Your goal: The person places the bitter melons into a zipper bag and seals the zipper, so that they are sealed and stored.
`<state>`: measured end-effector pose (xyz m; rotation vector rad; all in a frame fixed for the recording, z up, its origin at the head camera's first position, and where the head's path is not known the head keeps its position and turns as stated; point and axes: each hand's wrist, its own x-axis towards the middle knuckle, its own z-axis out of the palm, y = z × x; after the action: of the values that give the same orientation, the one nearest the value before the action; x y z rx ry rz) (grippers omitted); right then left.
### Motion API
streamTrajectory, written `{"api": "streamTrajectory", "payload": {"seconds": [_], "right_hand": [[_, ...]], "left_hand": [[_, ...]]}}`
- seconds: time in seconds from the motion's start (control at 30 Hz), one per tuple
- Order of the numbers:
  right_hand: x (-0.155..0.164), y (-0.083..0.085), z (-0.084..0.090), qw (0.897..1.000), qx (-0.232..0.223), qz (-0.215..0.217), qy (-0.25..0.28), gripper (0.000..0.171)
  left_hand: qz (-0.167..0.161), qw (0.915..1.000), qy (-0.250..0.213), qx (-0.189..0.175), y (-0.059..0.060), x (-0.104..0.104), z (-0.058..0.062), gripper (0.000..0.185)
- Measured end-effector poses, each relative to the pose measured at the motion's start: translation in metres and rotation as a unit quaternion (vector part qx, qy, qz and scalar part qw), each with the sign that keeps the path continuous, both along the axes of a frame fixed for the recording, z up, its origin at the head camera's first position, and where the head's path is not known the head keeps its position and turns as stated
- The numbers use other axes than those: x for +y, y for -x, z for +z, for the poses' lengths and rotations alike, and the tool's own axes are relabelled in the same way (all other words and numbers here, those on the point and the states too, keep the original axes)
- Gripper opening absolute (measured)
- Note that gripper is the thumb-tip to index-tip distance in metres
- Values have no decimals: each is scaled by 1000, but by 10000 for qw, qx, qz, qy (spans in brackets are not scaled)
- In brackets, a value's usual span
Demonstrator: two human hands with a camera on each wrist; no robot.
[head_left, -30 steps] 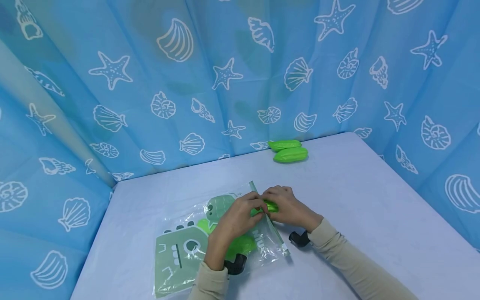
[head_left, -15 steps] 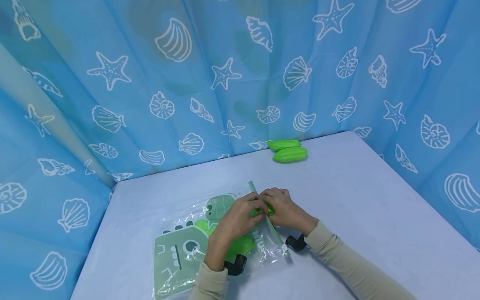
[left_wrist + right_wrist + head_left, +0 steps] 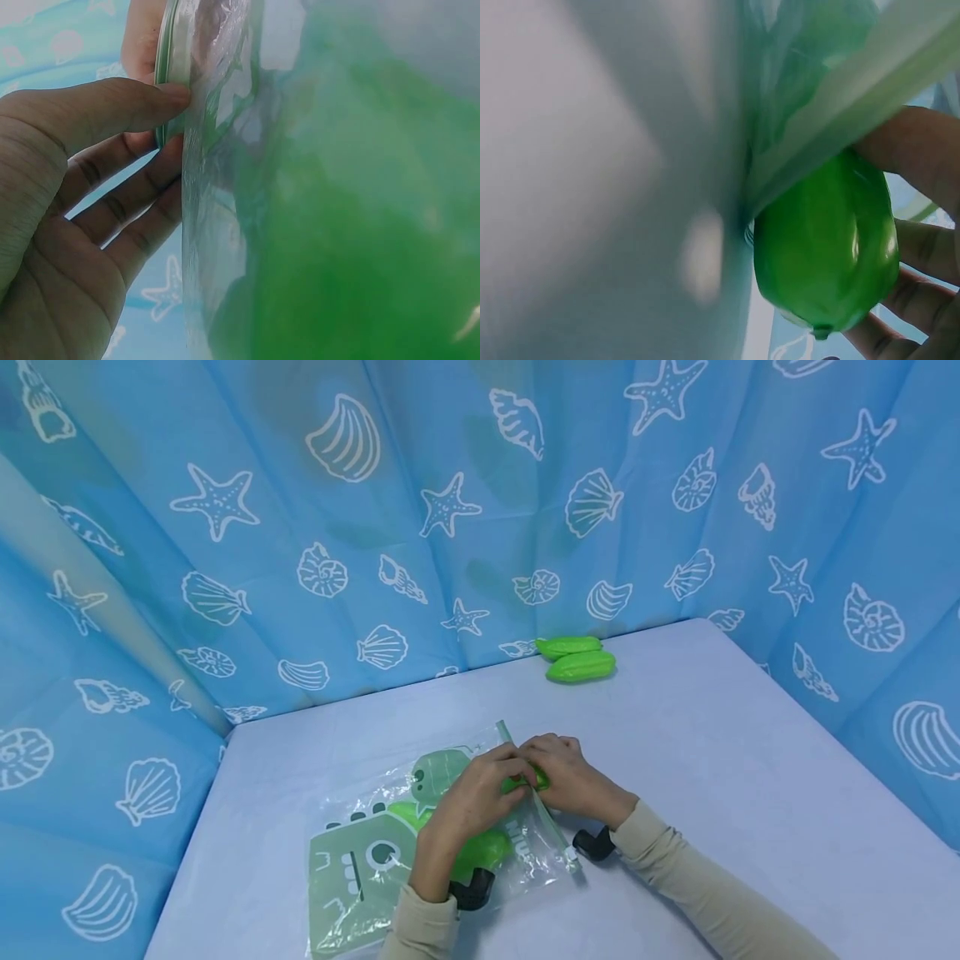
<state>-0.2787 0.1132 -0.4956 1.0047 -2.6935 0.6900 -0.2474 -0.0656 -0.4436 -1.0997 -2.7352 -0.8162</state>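
A clear zip bag (image 3: 367, 893) printed with green cartoon creatures lies on the table, with bright green items (image 3: 483, 853) inside. My left hand (image 3: 480, 789) pinches the bag's edge by its zip strip (image 3: 556, 832); in the left wrist view its thumb (image 3: 142, 105) is on the strip. At the bag's mouth my right hand (image 3: 576, 781) grips a glossy, ribbed green toy fruit (image 3: 825, 247) with a small nub at its end. The bag's edge crosses over the fruit in the right wrist view, hiding its far end.
Two similar green toy fruits (image 3: 581, 666) lie side by side at the table's back edge. A blue curtain (image 3: 450, 568) with white shells and starfish stands round the white table (image 3: 690, 760). Black wrist-camera mounts (image 3: 472, 890) sit below the hands.
My right hand has shifted slightly left towards the bag, and less of the green toy fruit shows outside the mouth. The left hand stays at the bag's edge.
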Motion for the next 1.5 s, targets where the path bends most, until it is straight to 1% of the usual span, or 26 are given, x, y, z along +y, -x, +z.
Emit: {"api": "streamTrajectory", "payload": {"seconds": [0.1, 0.2, 0.3, 0.37, 0.43, 0.57, 0.67, 0.8, 1.07, 1.23, 1.37, 1.5], "right_hand": [[2, 2, 3, 9998, -185, 76, -21, 46], [7, 3, 7, 9990, -367, 236, 33, 44], [13, 6, 12, 9977, -529, 322, 269, 39], [18, 9, 16, 9970, -572, 300, 436, 38], [23, 13, 19, 9957, -618, 220, 654, 39], [33, 20, 22, 9936, -549, 85, 987, 36], [39, 26, 22, 9929, -432, -15, 1107, 34], [47, 33, 20, 9923, -361, -222, 1163, 33], [53, 51, 17, 9913, -363, -740, 1027, 35], [53, 63, 23, 9896, -269, -951, 1041, 39], [59, 71, 25, 9861, -314, -1223, 1082, 43], [67, 78, 23, 9804, -296, -1527, 1208, 46]], "left_hand": [[20, 10000, 0, 24, 0, -1, 0, 7], [-4, 10000, -31, 38, 1, -1, 0, 7], [-57, 9999, -84, 58, 1, -2, 1, 8], [-103, 9998, -142, 43, 1, -2, 1, 8], [-128, 9998, -175, 28, 0, -2, 2, 7], [-148, 9997, -168, 14, 0, -3, 4, 6], [-144, 9998, -135, 57, 1, -3, 5, 5], [-120, 9999, -102, 70, 1, -3, 5, 5], [-22, 10000, -58, -30, -1, -6, 3, 5], [-45, 9999, -81, -41, -1, -11, 3, 5], [-120, 9998, -159, -15, 1, -11, 2, 5], [-171, 9998, -121, 52, 1, -9, 1, 5]]}}
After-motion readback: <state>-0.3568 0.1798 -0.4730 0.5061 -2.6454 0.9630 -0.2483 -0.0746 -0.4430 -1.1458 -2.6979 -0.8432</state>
